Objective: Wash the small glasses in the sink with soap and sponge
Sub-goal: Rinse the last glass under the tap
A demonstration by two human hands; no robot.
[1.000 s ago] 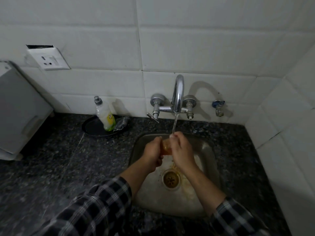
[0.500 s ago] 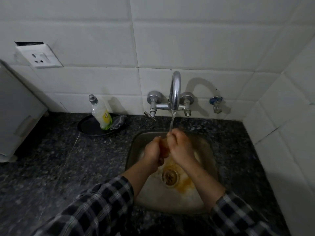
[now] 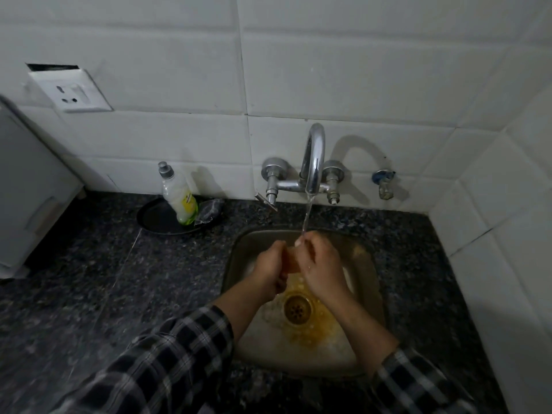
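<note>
Glass (image 3: 291, 261) over sink (image 3: 366, 282) under tap (image 3: 313, 162) stream, left hand (image 3: 270, 265) and right hand (image 3: 321, 264) both curled round it, brown water pooled round drain (image 3: 297, 307) at glass's 6 o'clock, tray (image 3: 155, 218) at sink's 10 o'clock holding soap bottle (image 3: 179, 195) plus dark pad (image 3: 210, 210)

Sink (image 3: 370, 282) sits in the counter (image 3: 119, 279) right under the tap (image 3: 313, 156), left hand (image 3: 270, 268) and right hand (image 3: 321, 264) meet over it around a glass (image 3: 292, 261), bottle (image 3: 179, 198) stands on a plate (image 3: 155, 218) back left.
</note>
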